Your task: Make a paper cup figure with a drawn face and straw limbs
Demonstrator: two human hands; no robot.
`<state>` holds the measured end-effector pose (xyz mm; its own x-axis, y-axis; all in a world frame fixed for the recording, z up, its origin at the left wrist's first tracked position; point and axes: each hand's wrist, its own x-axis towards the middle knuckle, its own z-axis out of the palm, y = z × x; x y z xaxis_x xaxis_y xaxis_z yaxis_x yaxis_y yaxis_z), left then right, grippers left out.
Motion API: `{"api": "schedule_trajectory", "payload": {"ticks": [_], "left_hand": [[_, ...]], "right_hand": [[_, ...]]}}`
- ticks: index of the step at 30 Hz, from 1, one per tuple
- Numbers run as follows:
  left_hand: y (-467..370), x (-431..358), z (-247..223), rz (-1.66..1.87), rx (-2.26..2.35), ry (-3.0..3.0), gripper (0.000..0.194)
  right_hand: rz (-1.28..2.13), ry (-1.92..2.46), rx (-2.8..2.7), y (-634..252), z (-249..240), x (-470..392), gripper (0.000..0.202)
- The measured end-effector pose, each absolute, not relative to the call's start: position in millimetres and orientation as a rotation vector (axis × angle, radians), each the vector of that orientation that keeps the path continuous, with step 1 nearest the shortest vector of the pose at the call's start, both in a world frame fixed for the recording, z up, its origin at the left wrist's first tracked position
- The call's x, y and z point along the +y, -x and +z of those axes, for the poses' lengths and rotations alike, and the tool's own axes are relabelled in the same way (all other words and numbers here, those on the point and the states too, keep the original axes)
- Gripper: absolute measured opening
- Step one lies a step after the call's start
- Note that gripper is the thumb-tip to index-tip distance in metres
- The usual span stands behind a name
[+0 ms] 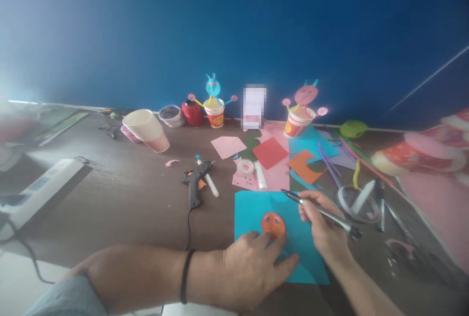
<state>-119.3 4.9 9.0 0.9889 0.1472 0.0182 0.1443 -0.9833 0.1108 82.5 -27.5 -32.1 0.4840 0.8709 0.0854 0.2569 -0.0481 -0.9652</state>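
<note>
On a blue sheet of paper (251,208) lies an orange paper circle (273,227) with two small eye shapes on it. My left hand (256,267) rests across the sheet, fingers spread, its fingertips touching the circle's lower edge. A black and silver pen (330,216) is gripped in my right hand (324,223). Its dark tip points up and left, above the sheet's top edge and apart from the circle. The lower part of the circle is partly covered by my left fingers.
A hot glue gun (194,181) and a white marker (208,179) lie left of the sheet. Stacked paper cups (146,128) stand farther left, near a power strip (44,194). Two cup figures (216,111) stand at the back. Scissors (403,247) and a tape roll (357,203) lie right.
</note>
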Motion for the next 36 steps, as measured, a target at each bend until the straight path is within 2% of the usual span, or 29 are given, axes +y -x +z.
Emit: {"api": "schedule_trajectory", "payload": {"ticks": [11, 18, 23, 29, 36], "left_hand": [[114, 4, 9, 0.051, 0.2, -3.075, 0.043], [115, -2, 30, -0.002, 0.22, -3.031, 0.036], [123, -22, 42, -0.062, 0.512, -2.75, 0.021], [129, -39, 38, 0.146, 1.054, -2.072, 0.017], [125, -37, 38, 0.165, 0.983, -1.926, 0.016]], "right_hand": [[0.662, 1.526, -0.963, -84, -20, -33, 0.024], [0.617, 1.544, -0.911, -88, -13, -41, 0.025], [0.648, 1.515, -0.827, -89, -16, -38, 0.024], [0.793, 1.378, -0.776, -104, 2, -45, 0.019], [1.114, 1.375, -0.953, -94, 32, -106, 0.023]]}}
